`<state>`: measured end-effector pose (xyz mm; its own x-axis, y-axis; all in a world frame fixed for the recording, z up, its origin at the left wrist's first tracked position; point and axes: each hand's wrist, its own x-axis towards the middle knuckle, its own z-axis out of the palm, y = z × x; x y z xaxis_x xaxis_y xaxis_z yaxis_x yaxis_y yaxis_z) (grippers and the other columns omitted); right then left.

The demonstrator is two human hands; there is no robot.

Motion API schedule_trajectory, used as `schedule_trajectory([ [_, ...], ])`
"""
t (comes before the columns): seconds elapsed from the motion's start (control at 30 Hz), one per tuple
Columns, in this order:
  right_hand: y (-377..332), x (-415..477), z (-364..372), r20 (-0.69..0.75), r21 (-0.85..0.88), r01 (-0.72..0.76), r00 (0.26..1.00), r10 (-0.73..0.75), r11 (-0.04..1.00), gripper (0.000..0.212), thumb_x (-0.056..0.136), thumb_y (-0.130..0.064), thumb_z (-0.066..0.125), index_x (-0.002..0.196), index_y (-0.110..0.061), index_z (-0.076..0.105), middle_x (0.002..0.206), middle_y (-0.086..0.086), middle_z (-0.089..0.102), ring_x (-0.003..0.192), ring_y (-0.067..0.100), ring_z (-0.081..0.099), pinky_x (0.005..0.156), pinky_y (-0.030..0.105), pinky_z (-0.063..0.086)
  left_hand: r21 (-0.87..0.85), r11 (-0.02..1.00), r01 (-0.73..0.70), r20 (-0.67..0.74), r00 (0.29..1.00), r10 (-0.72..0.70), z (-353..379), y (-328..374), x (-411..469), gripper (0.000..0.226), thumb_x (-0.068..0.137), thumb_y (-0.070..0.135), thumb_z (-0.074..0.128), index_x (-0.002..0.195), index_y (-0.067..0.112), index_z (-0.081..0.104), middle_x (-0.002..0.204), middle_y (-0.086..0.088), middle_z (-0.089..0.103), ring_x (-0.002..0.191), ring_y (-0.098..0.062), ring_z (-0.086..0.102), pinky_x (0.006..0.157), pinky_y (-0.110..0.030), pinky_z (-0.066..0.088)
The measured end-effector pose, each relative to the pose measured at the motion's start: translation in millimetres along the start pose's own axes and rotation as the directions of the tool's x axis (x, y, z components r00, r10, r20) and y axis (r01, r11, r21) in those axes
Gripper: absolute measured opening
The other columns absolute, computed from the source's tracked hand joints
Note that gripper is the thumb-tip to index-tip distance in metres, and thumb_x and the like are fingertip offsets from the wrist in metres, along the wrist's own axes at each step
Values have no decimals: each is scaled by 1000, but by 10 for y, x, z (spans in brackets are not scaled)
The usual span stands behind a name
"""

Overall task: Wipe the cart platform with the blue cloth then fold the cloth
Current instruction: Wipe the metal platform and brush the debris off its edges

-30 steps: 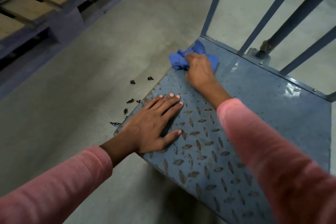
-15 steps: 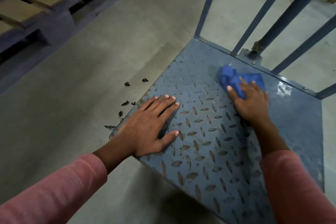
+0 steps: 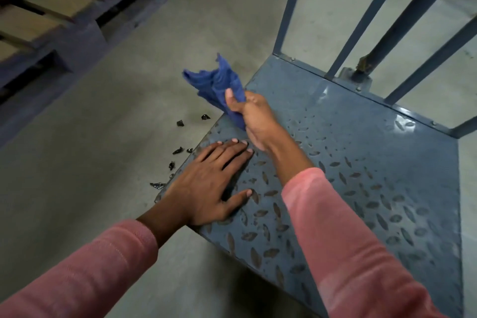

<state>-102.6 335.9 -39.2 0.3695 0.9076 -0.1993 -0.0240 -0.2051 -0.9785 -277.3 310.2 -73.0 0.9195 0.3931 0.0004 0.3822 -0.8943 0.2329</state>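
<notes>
The blue cloth (image 3: pixel 218 85) is bunched and lifted off the cart platform (image 3: pixel 374 162), sticking out past the platform's left edge over the floor. My right hand (image 3: pixel 254 116) is shut on the cloth's lower part, above the platform's left side. My left hand (image 3: pixel 209 186) lies flat, fingers spread, on the near left corner of the grey-blue tread-plate platform, just below my right wrist.
Small dark fragments (image 3: pixel 178 151) lie on the concrete floor beside the platform's left edge. The cart's blue upright bars (image 3: pixel 356 33) rise along the far edge. A blue wooden pallet (image 3: pixel 64 20) sits at the upper left.
My right hand swept the cloth from the far left corner to the far middle, then back left, and now holds it raised off the platform. My left hand has stayed put.
</notes>
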Motion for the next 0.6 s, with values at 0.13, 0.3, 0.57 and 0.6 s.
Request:
schedule_trajectory([
  [0.13, -50, -287, -540, -276, -249, 17, 957, -88, 968, 24, 97, -34, 60, 96, -12, 70, 87, 2, 70, 79, 12, 62, 69, 23, 47, 4, 1000, 1, -1, 1000, 0, 11, -9, -1, 83, 101, 74, 25, 169, 26, 13, 176, 0, 17, 162, -15, 8, 130, -34, -6],
  [0.3, 240, -311, -1103, -660, -623, -359, 719, -220, 695, 40, 99, -48, 51, 112, -13, 66, 105, 13, 66, 98, 31, 62, 79, 33, 48, -1, 1000, 2, -4, 1000, -2, 31, -9, 2, 83, 101, 73, 24, 169, 26, 13, 175, 1, 17, 162, -15, 9, 132, -36, -1],
  [0.57, 247, 235, -158, 58, -913, 162, 960, -275, 374, 51, 95, -29, 61, 144, -24, 49, 156, -1, 39, 147, 24, 29, 122, 44, 12, -7, 1000, 4, -11, 1000, -4, 12, -9, 4, 83, 102, 72, 32, 168, 24, 20, 174, 0, 23, 161, -15, 15, 133, -36, 4],
  [0.6, 215, 253, -184, 178, -905, 261, 950, -256, 337, 53, 92, -21, 63, 143, -23, 51, 157, -1, 38, 148, 25, 27, 122, 42, 11, -13, 1000, 5, -14, 1000, -5, 11, -10, 5, 82, 102, 72, 34, 168, 24, 21, 174, 1, 23, 161, -15, 15, 132, -35, 3],
])
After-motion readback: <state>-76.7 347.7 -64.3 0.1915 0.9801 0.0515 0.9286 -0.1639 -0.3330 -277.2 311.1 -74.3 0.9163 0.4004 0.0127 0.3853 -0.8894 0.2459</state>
